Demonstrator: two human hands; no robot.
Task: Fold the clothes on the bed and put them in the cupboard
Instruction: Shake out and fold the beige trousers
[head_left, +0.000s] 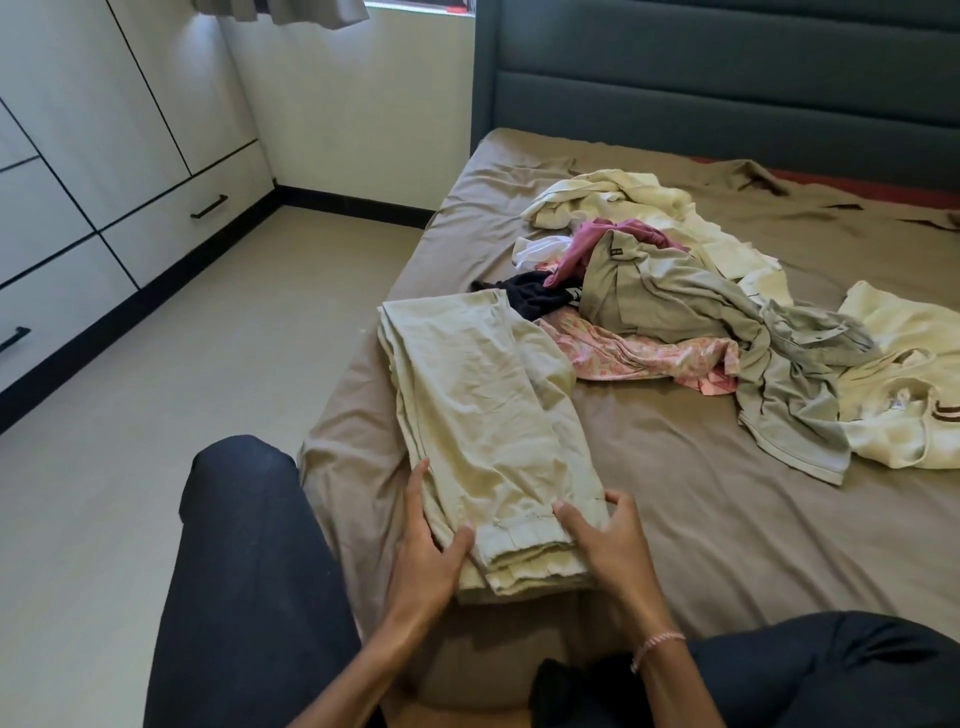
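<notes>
Brown-sheeted bed (675, 493) bears cream trousers (478, 395), folded lengthwise. At the trousers' near hem the left hand (431, 551) pinches the cloth, thumb on top, and the right hand (608, 540) grips it with curled fingers. Beyond the trousers lies a loose heap of clothes (649, 291). Far left of them stands a white cupboard (78, 156).

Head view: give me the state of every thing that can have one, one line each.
cream garment: folded lengthwise, flat on the bed, near end held by both hands.
left hand: holds the near end's left side.
right hand: holds the near end's right side.
clothes pile: unfolded, heaped on the bed.
cupboard: doors and drawers closed.
</notes>
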